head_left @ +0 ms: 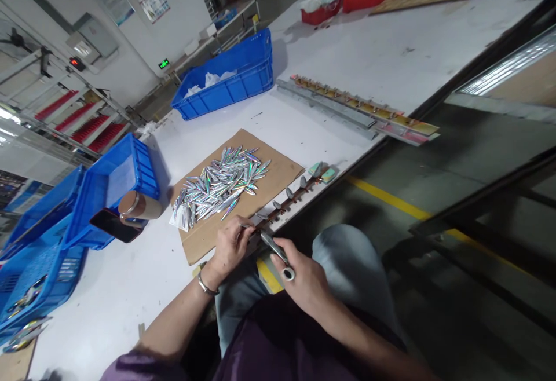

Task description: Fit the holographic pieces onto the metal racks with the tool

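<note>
My left hand (228, 246) is closed, thumb and fingers pinching a small silver piece (245, 224) at the near end of a clip strip. My right hand (302, 271) is wrapped around a metal hand tool (277, 249) with a round, hollow end; its tip reaches close to my left fingertips. The clip strip (280, 208) runs along the table's front edge, with several grey clips standing up from it and green pads at its far end. Beyond my left hand, a heap of shiny, slender, fish-shaped silver pieces (221, 181) lies on a cardboard sheet (278, 169).
A blue crate (234, 88) with white bags stands at the back. Blue bins (143, 167), a brown cup (150, 206) and a phone (113, 226) are on the left. Metal strips (330, 109) lie at the right edge, red trays (321, 13) farther back.
</note>
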{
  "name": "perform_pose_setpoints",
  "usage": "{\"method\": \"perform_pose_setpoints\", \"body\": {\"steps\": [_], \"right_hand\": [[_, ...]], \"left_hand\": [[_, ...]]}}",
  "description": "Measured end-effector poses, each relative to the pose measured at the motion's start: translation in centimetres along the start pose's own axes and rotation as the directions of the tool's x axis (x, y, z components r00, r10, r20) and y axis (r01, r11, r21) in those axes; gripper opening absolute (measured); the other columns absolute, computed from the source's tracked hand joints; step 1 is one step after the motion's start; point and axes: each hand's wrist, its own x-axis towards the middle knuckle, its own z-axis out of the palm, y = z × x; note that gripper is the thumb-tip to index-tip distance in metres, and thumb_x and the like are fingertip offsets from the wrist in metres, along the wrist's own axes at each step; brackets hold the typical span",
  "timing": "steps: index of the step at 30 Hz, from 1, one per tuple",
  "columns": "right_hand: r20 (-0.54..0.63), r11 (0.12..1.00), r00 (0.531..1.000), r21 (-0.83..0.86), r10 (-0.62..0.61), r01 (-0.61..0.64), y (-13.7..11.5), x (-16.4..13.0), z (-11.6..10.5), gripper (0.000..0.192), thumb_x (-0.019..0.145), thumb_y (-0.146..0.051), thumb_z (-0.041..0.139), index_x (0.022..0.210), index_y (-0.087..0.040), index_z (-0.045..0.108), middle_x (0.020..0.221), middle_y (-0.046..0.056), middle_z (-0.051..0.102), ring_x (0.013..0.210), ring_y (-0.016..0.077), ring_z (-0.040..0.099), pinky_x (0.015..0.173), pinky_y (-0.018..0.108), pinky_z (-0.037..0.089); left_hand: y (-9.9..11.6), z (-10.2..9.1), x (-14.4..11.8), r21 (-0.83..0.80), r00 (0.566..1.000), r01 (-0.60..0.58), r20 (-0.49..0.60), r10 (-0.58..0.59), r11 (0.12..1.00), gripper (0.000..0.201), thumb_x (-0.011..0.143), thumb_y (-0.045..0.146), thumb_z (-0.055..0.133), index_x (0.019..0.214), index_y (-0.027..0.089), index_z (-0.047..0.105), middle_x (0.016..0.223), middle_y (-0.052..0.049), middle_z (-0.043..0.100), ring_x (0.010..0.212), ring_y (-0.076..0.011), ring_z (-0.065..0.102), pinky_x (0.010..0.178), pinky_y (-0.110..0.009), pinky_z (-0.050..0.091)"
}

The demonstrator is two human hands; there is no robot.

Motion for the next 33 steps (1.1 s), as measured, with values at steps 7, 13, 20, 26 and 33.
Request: {"method": "perform_pose_setpoints", "body": {"steps": [7, 13, 20, 26, 33], "right_hand": [[0.201, 0.849, 0.945, 0.420, 0.259, -0.322, 0.4, 0.1, 0.2, 0.045, 0.084, -0.066, 0.062, 0.093, -0.022, 0.063, 0.062, -0.001, 0.056, 0.052, 0.0148, 0.048, 0.053, 0.027, 0.034], [0.166, 0.521, 0.899, -0.766, -0.405, 0.376, -1.7, -0.5, -1.7, 0.029, 0.099, -0.020, 0.046, 0.119, -0.020, 0.068, 0.083, 0.012, 0.070, 0.076, 0.0264, 0.063, 0.070, 0.038, 0.039], [0.149, 0.860, 0.975, -0.463, -0.164, 0.215, -0.3, 0.8, -1.4, 0.020, 0.097, -0.039, 0.052, 0.105, -0.024, 0.063, 0.070, 0.005, 0.066, 0.059, 0.0216, 0.059, 0.057, 0.032, 0.036], [0.201, 0.948, 0.973, 0.272, 0.109, -0.163, 1.0, 1.7, -1.4, 0.047, 0.086, -0.067, 0.063, 0.092, -0.020, 0.062, 0.059, -0.001, 0.059, 0.051, 0.0139, 0.048, 0.052, 0.027, 0.038], [0.170, 0.945, 0.977, 0.281, 0.126, -0.170, 0.7, 1.4, -0.8, 0.053, 0.082, -0.071, 0.065, 0.093, -0.019, 0.062, 0.060, 0.000, 0.060, 0.053, 0.0129, 0.049, 0.054, 0.027, 0.039]], "left_hand": [[-0.1, 0.1, -0.1, -0.028, 0.999, 0.041, 0.005, -0.041, 0.999, 0.019, 0.102, 0.033, 0.052, 0.097, 0.019, 0.065, 0.094, -0.008, 0.070, 0.090, -0.0178, 0.067, 0.084, -0.032, 0.053], [-0.7, 0.5, -0.1, -0.042, 0.997, 0.077, 0.036, -0.075, 0.996, 0.023, 0.100, 0.037, 0.055, 0.096, 0.019, 0.068, 0.090, -0.008, 0.072, 0.086, -0.0181, 0.068, 0.080, -0.031, 0.054], [-0.8, 1.0, -0.6, -0.020, 0.993, 0.108, 0.049, -0.107, 0.994, 0.025, 0.100, 0.039, 0.055, 0.094, 0.019, 0.069, 0.087, -0.007, 0.072, 0.082, -0.0186, 0.068, 0.078, -0.032, 0.053], [-1.5, -2.4, 1.3, -0.047, 0.953, 0.138, 0.278, -0.120, 0.989, 0.021, 0.097, 0.032, 0.058, 0.107, 0.020, 0.072, 0.105, -0.008, 0.075, 0.093, -0.0189, 0.070, 0.084, -0.030, 0.055], [-3.5, -4.4, 7.1, 0.644, 0.821, 0.317, 0.181, -0.542, 0.696, 0.016, 0.094, 0.024, 0.059, 0.097, 0.015, 0.072, 0.097, -0.012, 0.074, 0.091, -0.0233, 0.069, 0.084, -0.032, 0.052]]}}
